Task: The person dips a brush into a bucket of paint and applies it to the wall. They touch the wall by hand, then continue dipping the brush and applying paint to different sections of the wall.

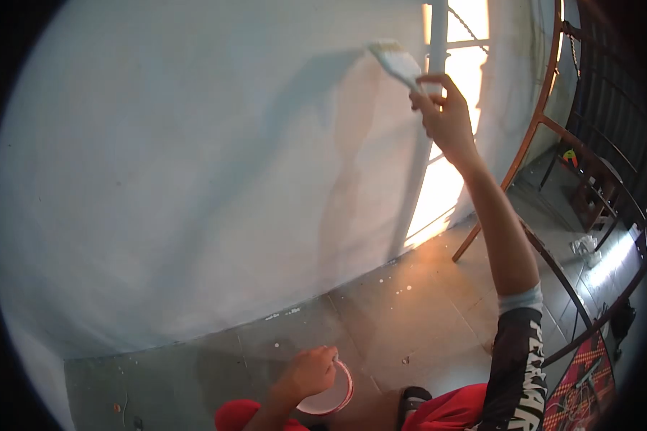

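Note:
My right hand (pixel 446 118) is raised in front of the white wall (pixel 194 144), fingers closed round the handle of a wide paintbrush (pixel 397 62). The brush points up and left, its pale bristles close to the wall surface. Low in the view, my left hand (pixel 315 370) grips the rim of a round paint bucket (pixel 334 401) with a reddish edge. Inside the bucket a whitish surface shows, and its lower side is cut off by my red clothing.
Bright sunlight falls on the wall at a vertical strip (pixel 446 179). A brown metal frame (pixel 528 154) stands at the right. Paint spots dot the tiled floor (pixel 402 302). A red patterned mat (pixel 581 381) with cables lies at the lower right.

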`<state>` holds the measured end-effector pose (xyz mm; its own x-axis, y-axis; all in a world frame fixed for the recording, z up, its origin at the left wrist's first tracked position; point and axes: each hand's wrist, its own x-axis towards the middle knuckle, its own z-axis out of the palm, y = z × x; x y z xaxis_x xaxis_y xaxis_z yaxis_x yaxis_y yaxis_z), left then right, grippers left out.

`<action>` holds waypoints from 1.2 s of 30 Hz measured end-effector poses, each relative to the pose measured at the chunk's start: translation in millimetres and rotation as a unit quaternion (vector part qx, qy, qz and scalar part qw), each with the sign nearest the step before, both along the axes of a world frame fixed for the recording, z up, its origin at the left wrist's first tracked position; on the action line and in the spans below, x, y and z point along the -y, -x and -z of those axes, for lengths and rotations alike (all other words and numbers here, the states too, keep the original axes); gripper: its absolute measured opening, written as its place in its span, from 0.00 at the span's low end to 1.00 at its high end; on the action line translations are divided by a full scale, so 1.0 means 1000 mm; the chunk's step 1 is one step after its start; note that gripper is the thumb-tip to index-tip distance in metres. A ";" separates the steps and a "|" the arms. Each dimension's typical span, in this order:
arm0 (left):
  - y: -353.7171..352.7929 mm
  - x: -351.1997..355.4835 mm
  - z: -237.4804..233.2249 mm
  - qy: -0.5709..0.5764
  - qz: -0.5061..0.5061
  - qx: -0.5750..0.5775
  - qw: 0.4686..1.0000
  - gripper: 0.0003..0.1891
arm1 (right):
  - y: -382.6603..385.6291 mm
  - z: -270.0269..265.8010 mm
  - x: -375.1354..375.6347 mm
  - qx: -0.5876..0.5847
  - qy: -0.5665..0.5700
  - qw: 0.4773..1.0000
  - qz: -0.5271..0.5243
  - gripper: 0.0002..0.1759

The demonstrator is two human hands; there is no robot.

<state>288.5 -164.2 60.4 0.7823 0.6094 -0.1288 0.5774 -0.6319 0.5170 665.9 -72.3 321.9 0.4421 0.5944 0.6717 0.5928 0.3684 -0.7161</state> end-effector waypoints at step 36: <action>-0.035 0.013 -0.035 -0.012 0.030 0.131 0.991 0.09 | -0.040 -0.203 -0.009 0.043 0.135 0.989 -0.032 0.13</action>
